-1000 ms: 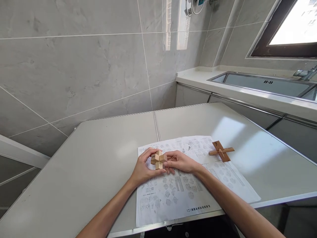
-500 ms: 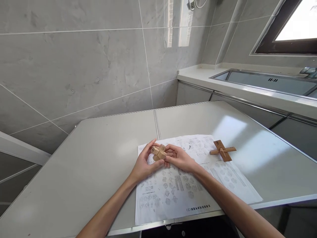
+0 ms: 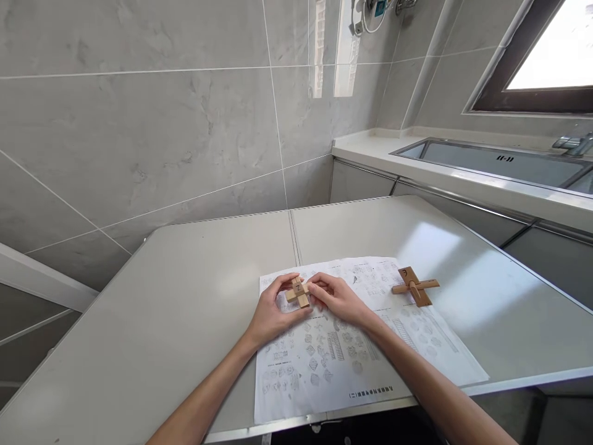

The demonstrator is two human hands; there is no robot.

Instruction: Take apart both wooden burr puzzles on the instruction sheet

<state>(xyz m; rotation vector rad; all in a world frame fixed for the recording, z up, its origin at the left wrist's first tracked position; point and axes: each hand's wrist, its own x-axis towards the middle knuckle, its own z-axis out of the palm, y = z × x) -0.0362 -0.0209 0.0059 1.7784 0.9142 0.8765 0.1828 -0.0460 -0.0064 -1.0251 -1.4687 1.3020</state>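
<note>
Above the printed sheet (image 3: 319,395), a light wooden interlocking puzzle (image 3: 299,293) of crossed blocks is held between both hands. A dark figure like a 2 marks its upper face. My left hand (image 3: 271,314) curves around its left side, fingers at the far edge and thumb at the near edge. Thumb and fingertips of my right hand (image 3: 341,299) pinch its right end; some fingertips are hidden behind it. Farther right, a darker wooden cross-shaped puzzle (image 3: 416,286) with a marked flat piece lies on the sheet's right edge, untouched.
The sheet lies on a pale folding table (image 3: 194,321) with a seam down its middle. A grey tiled wall (image 3: 162,123) stands behind. At the right are a counter with a sink (image 3: 491,157), a faucet (image 3: 574,144) and a window (image 3: 551,62).
The light wooden puzzle has been turned in my hands, so its numbered face now points up and its cross shape shows. The camera view has tilted up slightly.
</note>
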